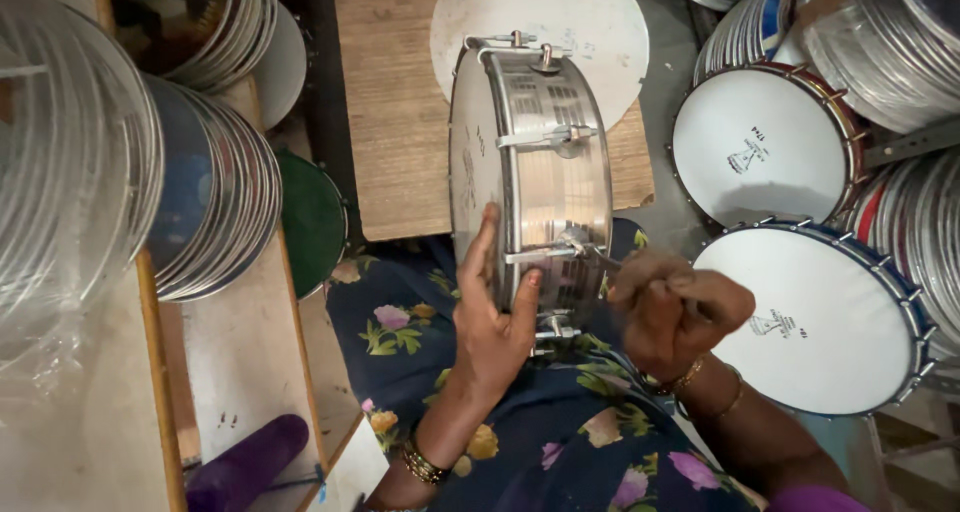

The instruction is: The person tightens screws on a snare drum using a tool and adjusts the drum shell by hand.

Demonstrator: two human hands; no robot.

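Note:
A shiny metal drum (540,172) stands on its edge on my lap, its steel shell and tension rods facing up. My left hand (495,317) grips its near rim, fingers spread over the drumhead side. My right hand (670,307) is closed in a fist around a thin metal tool whose tip meets a tension lug (578,247) on the shell. The tool's handle is hidden inside the fist.
A wooden board (400,122) with a round white drumhead skin (600,22) lies beyond the drum. Two finished white-headed drums (760,152) (810,322) stand at right. Stacks of metal rims (210,202) fill the left shelves. A purple roll (245,462) lies lower left.

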